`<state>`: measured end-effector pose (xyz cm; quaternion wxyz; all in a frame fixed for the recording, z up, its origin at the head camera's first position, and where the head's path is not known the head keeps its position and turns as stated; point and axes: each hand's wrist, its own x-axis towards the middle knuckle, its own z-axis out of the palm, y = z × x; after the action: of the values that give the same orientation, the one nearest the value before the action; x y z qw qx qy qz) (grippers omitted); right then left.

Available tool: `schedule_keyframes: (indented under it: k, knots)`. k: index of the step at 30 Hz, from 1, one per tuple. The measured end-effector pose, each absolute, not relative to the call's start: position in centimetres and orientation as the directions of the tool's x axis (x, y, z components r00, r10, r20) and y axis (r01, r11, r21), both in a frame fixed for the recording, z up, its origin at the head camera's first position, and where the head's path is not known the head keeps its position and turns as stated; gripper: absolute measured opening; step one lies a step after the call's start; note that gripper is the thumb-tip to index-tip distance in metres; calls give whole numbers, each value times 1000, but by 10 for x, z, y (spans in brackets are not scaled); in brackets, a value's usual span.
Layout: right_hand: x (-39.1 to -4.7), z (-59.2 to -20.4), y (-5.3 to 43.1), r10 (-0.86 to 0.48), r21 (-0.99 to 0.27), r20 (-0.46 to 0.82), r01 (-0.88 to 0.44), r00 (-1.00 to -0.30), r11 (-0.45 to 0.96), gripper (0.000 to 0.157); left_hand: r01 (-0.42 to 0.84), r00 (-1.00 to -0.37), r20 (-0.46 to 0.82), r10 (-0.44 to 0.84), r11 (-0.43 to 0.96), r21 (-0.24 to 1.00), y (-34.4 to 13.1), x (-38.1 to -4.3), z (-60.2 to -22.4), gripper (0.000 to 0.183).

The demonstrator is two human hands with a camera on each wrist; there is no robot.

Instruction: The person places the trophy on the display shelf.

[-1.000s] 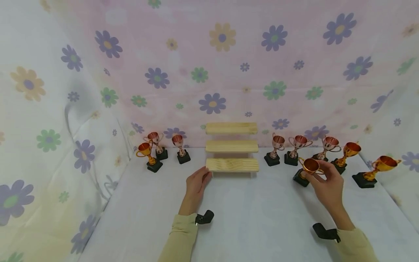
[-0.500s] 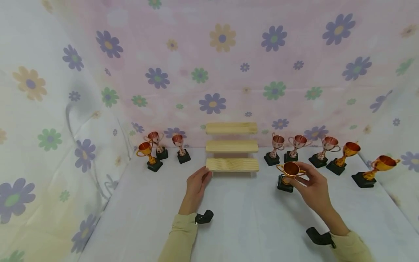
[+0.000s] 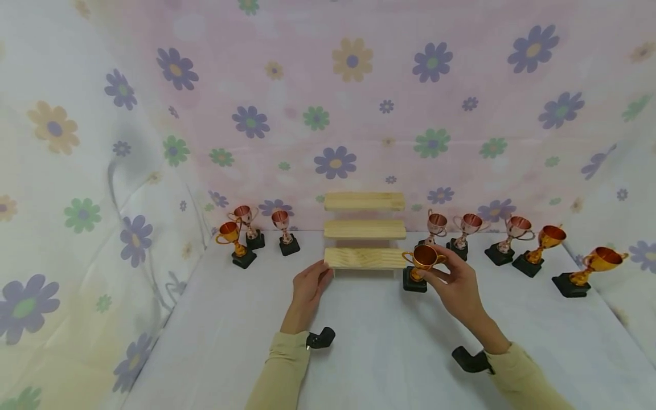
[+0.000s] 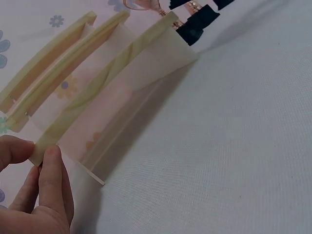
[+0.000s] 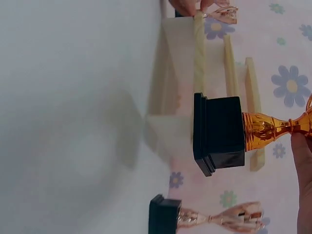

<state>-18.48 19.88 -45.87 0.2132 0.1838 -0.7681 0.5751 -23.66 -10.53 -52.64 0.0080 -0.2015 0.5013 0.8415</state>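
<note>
My right hand [image 3: 456, 285] holds a small gold trophy cup [image 3: 424, 259] by its stem, upright, just off the right end of the lowest step of a wooden three-step display stand [image 3: 365, 258]. In the right wrist view the trophy's black base [image 5: 222, 134] hangs above the white cloth, overlapping the stand. My left hand [image 3: 308, 287] pinches the left end of that lowest step; the left wrist view shows thumb and fingers [image 4: 51, 170] on both faces of the board. All three steps [image 3: 365, 229] are bare.
Left of the stand are two rose-gold trophies [image 3: 283, 228] and a gold one [image 3: 234, 242]. To the right stand several more, rose-gold [image 3: 512, 233] and gold [image 3: 605, 263]. A flowered cloth backdrop [image 3: 287, 136] rises right behind the stand.
My right hand has carried the gold trophy leftward from among the right-hand trophies to the stand's right end. The left hand stays on the lowest step.
</note>
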Motion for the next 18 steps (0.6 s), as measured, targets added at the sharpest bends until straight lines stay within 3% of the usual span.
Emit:
schedule_keyframes:
  k: [18]
  knots:
    - [-229,-436,147,-54,-807,578,-580,-814,115,55,-219,-902,-356,-244,-452,865,-101,-237,-522,37]
